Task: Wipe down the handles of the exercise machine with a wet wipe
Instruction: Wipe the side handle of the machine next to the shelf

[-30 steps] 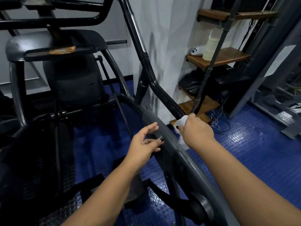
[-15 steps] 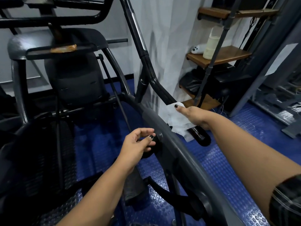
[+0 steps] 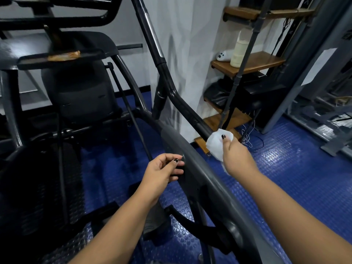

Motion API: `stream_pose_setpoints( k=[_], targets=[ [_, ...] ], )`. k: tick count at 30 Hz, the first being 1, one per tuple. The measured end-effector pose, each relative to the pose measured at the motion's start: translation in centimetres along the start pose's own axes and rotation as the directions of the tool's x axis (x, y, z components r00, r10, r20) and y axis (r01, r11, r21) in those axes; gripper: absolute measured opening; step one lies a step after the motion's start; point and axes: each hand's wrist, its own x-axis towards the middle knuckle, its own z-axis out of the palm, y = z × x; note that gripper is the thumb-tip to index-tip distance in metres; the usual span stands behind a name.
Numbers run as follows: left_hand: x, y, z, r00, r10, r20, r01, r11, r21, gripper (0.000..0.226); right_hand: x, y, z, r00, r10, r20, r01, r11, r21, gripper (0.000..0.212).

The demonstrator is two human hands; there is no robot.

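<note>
A black handle bar (image 3: 181,105) of the exercise machine slopes down from the upper middle towards the right. My right hand (image 3: 238,157) grips its lower end through a white wet wipe (image 3: 217,143), thumb on top of the wipe. The handle's tip is hidden under the wipe and hand. My left hand (image 3: 162,172) sits lower and to the left, against the grey curved frame rail (image 3: 205,178), with its fingers curled at a small knob there; what they hold is unclear.
The machine's seat (image 3: 76,96) and dark frame fill the left. A wooden shelf unit (image 3: 251,63) with a white bottle (image 3: 238,52) stands behind the handle at right. Loose white cables (image 3: 247,138) lie on the blue studded floor (image 3: 295,168).
My right hand has slid the wipe down the handle and closed round its lower end again, covering the tip that showed half a second ago. My left hand has barely moved.
</note>
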Motion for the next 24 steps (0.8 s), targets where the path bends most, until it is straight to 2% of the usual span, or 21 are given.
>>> stream_pose_setpoints(
  k=[3, 5, 6, 7, 9, 10, 14, 18, 22, 24],
  targets=[
    [0.3, 0.2, -0.2, 1.0, -0.011, -0.009, 0.01, 1.0, -0.021, 0.018, -1.7, 0.7, 0.5, 0.99, -0.096, -0.099, 0.088, 0.992, -0.089, 0.029],
    [0.5, 0.2, -0.5, 1.0, -0.014, -0.013, 0.014, 0.999, -0.035, 0.018, -2.4, 1.1, 0.9, 0.982, -0.148, -0.121, 0.131, 0.982, -0.133, 0.024],
    [0.7, 0.2, -0.6, 1.0, -0.015, -0.015, 0.014, 0.999, -0.042, 0.018, -2.7, 1.3, 1.1, 0.972, -0.19, -0.137, 0.159, 0.964, -0.212, 0.021],
    [0.8, 0.2, -0.7, 1.0, -0.016, -0.018, 0.015, 0.999, -0.048, 0.018, -2.8, 1.6, 1.6, 0.952, -0.26, -0.163, 0.193, 0.92, -0.34, 0.022],
    [1.2, 0.2, -0.9, 1.0, -0.016, -0.025, 0.015, 0.998, -0.057, 0.017, -3.1, 2.0, 2.4, 0.918, -0.366, -0.15, 0.208, 0.768, -0.606, 0.045],
    [1.3, 0.1, -1.0, 0.999, -0.018, -0.029, 0.016, 0.998, -0.059, 0.018, -3.2, 1.7, 2.5, 0.908, -0.395, -0.14, 0.199, 0.7, -0.685, 0.053],
    [1.8, 0.0, -1.7, 0.999, -0.025, -0.038, 0.023, 0.998, -0.057, 0.018, -1.9, -0.8, 2.7, 0.914, -0.404, -0.034, 0.216, 0.557, -0.802, 0.064],
    [2.2, 0.1, -2.4, 0.998, -0.023, -0.055, 0.02, 0.998, -0.054, 0.018, 1.4, -3.8, 3.9, 0.911, -0.411, -0.022, 0.238, 0.569, -0.787, 0.068],
    [2.4, 0.2, -3.5, 0.997, -0.024, -0.077, 0.02, 0.999, -0.05, 0.018, 5.1, -6.9, 4.9, 0.944, -0.33, 0.002, 0.238, 0.678, -0.696, 0.079],
    [2.4, 0.1, -4.0, 0.995, -0.031, -0.095, 0.027, 0.998, -0.05, 0.017, 6.9, -8.1, 5.3, 0.951, -0.309, 0.028, 0.249, 0.708, -0.661, 0.071]
  ],
)
